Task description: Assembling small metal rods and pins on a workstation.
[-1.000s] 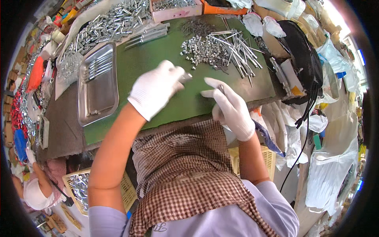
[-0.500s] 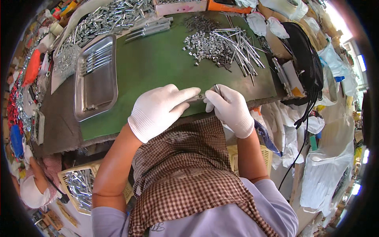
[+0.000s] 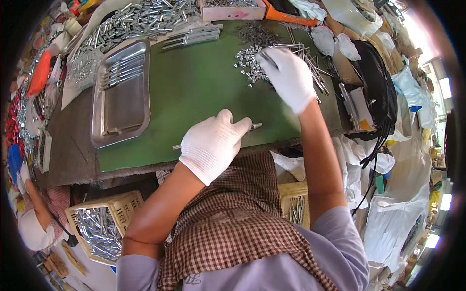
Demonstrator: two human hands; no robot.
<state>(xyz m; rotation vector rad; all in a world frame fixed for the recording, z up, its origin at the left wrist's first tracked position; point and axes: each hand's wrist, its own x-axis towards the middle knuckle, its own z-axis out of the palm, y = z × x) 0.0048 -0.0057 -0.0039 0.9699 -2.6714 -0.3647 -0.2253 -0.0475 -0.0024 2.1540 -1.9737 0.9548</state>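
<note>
Both my hands wear white knit gloves. Over the near edge of the green mat, my left hand [image 3: 213, 143] is closed around a thin metal rod [image 3: 256, 126], whose ends stick out on either side. My right hand [image 3: 291, 80] reaches out over the pile of small silver metal pieces [image 3: 250, 63]. A slim grey metal tool [image 3: 268, 59] is gripped in it; its exact kind is unclear. The glove hides its fingertips and part of the pile. Long thin metal rods [image 3: 315, 68] lie just right of that hand, and small dark pieces [image 3: 255, 34] lie beyond it.
On the left stands a steel tray [image 3: 146, 97] with several metal rods inside. Larger metal tubes [image 3: 191, 38] lie at the back of the green mat [image 3: 194, 77], beside a big heap of metal parts [image 3: 141, 19]. A yellow crate [image 3: 130, 206] stands below the table's left side.
My right hand has moved away from my left, forward to the pile of small pieces. My left hand has shifted slightly right and nearer, keeping the rod.
</note>
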